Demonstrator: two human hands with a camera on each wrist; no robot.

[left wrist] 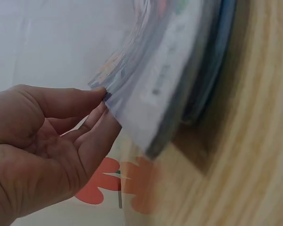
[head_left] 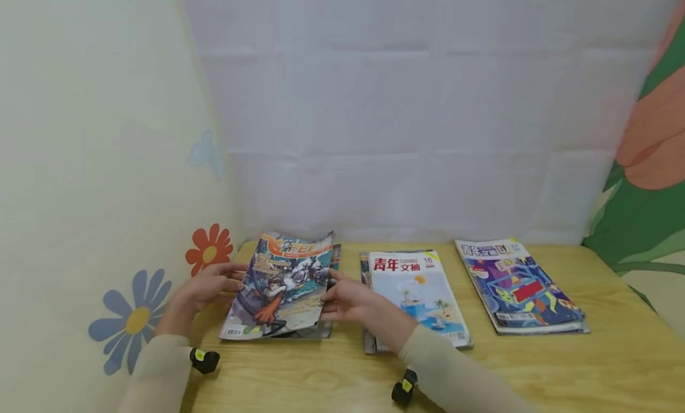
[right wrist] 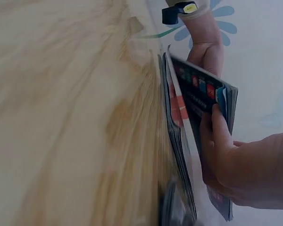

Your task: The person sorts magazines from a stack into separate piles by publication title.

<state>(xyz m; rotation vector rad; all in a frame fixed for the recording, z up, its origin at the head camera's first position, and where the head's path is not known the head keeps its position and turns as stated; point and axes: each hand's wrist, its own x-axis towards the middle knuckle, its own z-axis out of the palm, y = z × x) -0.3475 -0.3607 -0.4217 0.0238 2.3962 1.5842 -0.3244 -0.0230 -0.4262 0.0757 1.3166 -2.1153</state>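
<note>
A comic-style magazine [head_left: 286, 282] with an orange title is lifted and tilted over another magazine stack [head_left: 336, 257] on the left of the table. My left hand [head_left: 211, 285] pinches its left edge between thumb and fingers; the left wrist view shows the pages [left wrist: 153, 94] bending up from that grip. At the opposite edge, my right hand [head_left: 350, 300] holds the magazine. In the right wrist view, fingers of the right hand [right wrist: 226, 157] lie against the dark back cover [right wrist: 193, 101], and a gap parts it from the magazines [right wrist: 177, 136] below.
A stack topped by a white magazine with red lettering [head_left: 417, 294] lies in the middle, under my right forearm. Farther right is a stack with a purple cover [head_left: 521, 288]. Painted walls [head_left: 107, 134] and a white cloth [head_left: 417, 104] border the wooden table [head_left: 310, 377].
</note>
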